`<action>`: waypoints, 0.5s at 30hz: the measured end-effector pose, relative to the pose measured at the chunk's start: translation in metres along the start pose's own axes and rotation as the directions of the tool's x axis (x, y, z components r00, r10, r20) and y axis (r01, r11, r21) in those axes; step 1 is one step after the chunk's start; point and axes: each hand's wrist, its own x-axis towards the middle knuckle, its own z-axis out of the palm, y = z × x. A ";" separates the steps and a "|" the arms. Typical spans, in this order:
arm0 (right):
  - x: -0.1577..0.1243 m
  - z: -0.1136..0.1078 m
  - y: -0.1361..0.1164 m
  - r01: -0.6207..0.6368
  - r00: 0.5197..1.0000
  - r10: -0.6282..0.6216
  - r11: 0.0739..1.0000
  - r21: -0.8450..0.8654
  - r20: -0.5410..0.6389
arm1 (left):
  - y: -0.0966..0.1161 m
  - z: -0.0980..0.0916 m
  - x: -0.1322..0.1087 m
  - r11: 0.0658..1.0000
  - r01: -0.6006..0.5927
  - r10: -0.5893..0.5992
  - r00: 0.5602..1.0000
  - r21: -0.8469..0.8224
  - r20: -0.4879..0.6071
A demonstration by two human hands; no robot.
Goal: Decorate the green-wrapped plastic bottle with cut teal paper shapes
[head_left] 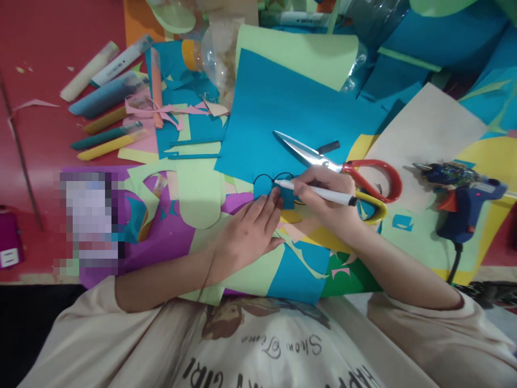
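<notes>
A red surface [36, 54] spreads out in front of a person in a pale printed T-shirt [250, 339], and cut paper covers most of it. The large blue sheet [262, 102] lies in the middle, its far part overlapping a light green sheet [299, 43]. On the near left is a purple sheet [169, 245], partly under other paper.

Scissors [319, 159] rest on the blue sheet, blades pointing far left, with one red and one yellow handle partly hidden behind the right hand. To the right of them, I see a dark blue glue gun [460, 210] lying on pale paper, nozzle to the left, its cord running toward the near edge. On the far side lies a clear plastic bottle [218, 54] with an orange cap.

The left hand [252, 229] lies flat, fingers extended close together, the tips on a small blue piece of paper at the big sheet's near edge. The right hand's [329, 196] grip is clamped on a white pen [323, 192], whose tip meets that small blue piece [263, 188].

Several markers [105, 94] are scattered at far left. Smallest are two black curved lines [264, 177] side by side at the pen's tip.
</notes>
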 end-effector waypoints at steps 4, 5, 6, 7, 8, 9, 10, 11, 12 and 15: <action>0.000 -0.004 0.000 0.046 0.998 -0.045 0.998 0.032 -0.043 | 0.000 0.000 0.000 1.000 -0.004 0.004 1.000 0.025 -0.020; -0.001 -0.007 0.000 0.061 0.996 -0.058 0.997 0.046 -0.074 | 0.000 0.000 0.000 1.000 -0.001 0.001 1.000 0.030 -0.021; 0.000 -0.011 0.001 0.079 0.991 -0.071 0.995 0.068 -0.113 | 0.001 0.001 -0.001 0.999 0.002 -0.001 1.000 0.034 -0.023; 0.000 -0.015 0.003 0.098 0.985 -0.084 0.991 0.094 -0.151 | 0.001 0.001 -0.001 0.999 0.001 -0.001 1.000 0.035 -0.025; 0.001 -0.021 0.004 0.122 0.979 -0.100 0.986 0.116 -0.179 | 0.001 0.002 -0.001 0.999 0.002 -0.002 1.000 0.035 -0.028; 0.002 -0.027 0.007 0.150 0.973 -0.124 0.980 0.131 -0.192 | 0.001 0.003 -0.002 0.999 0.003 -0.002 1.000 0.033 -0.032; 0.005 -0.033 0.009 0.183 0.971 -0.162 0.977 0.112 -0.176 | 0.000 0.003 -0.002 0.999 0.005 -0.004 0.999 0.032 -0.040; 0.007 -0.039 0.012 0.233 0.964 -0.224 0.971 0.053 -0.143 | 0.000 0.004 -0.002 1.000 0.005 -0.004 0.999 0.030 -0.049; 0.010 -0.045 0.015 0.296 0.948 -0.299 0.954 -0.040 -0.113 | -0.001 0.004 -0.002 1.000 0.005 -0.003 0.998 0.027 -0.059; 0.018 -0.056 0.024 0.451 0.883 -0.468 0.840 -0.301 0.019 | -0.005 0.004 -0.002 1.000 -0.011 0.012 0.997 0.007 -0.075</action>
